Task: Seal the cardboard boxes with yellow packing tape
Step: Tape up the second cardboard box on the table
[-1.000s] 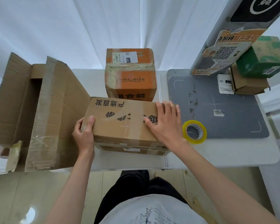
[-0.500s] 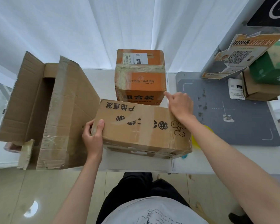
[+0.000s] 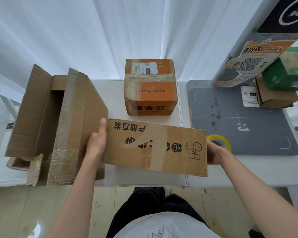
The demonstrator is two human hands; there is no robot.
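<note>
Printed brown cardboard box point(image 3: 155, 146) held between both hands: left hand point(image 3: 96, 145) flat against its left end, fingers straight; right hand point(image 3: 213, 154) at its right end, finger state indeterminate. Yellow tape roll point(image 3: 219, 142) just beside.

Your white table point(image 3: 113, 93) carries an open carton point(image 3: 58, 126), orange box point(image 3: 150, 88), grey mat point(image 3: 239, 121) and tape roll point(image 3: 219, 141).

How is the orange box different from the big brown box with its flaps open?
The orange box is shut, with tape across its top; the big brown box has its flaps standing open. The orange box is bright orange with a white label; the big brown box is plain cardboard with worn tape strips. The orange box looks smaller. It sits at the back of the table; the brown one is on the left. Both are cardboard, and no hands touch either.
</note>
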